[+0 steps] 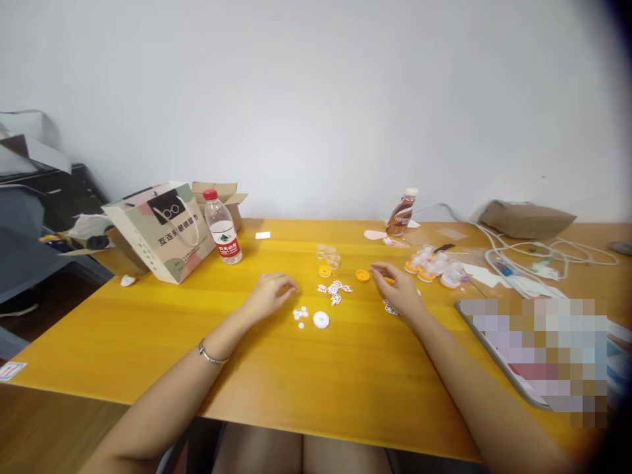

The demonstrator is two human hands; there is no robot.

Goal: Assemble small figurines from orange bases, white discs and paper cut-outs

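Note:
My left hand rests on the table with its fingers loosely curved and apart, holding nothing visible. Close to its fingertips lie several small white round pieces and a white disc. My right hand hovers over or touches the table, fingers stretched out. Just left of its fingertips is an orange disc; another orange piece shows partly beneath the hand. Between the hands, white openwork pieces lie in a cluster, with a yellow-orange disc and clear rings behind them. More white openwork pieces are partly hidden by my right hand.
To the left stand a paper bag, a cardboard box and a red-capped water bottle. Behind my right hand are a brown drink bottle and bagged orange-and-white parts. Cables and a blurred-out tablet-like object occupy the right.

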